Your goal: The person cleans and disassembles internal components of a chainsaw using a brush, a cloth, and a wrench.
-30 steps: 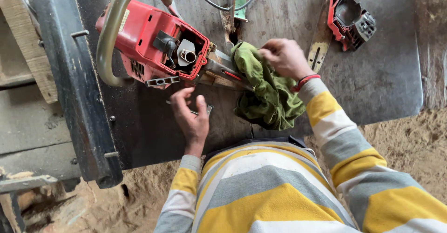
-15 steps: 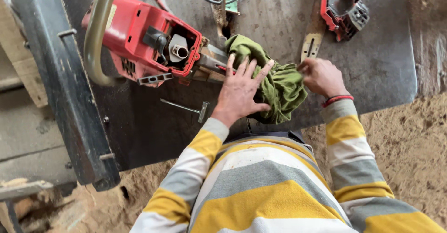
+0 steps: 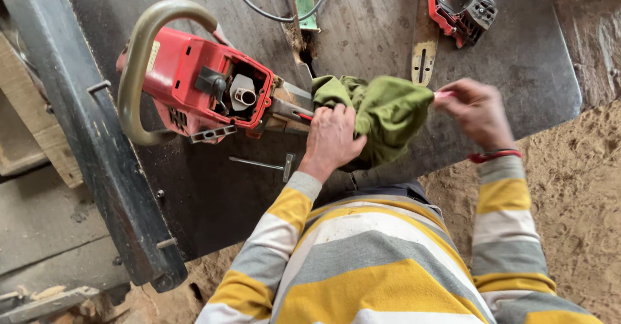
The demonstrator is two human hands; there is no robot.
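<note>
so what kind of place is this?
Likely a rough outdoor repair spot or sawmill workshop: a red chainsaw body with its cover off lies on a worn dark metal table, a detached guide bar beside it, and sawdust-covered ground below.
</note>
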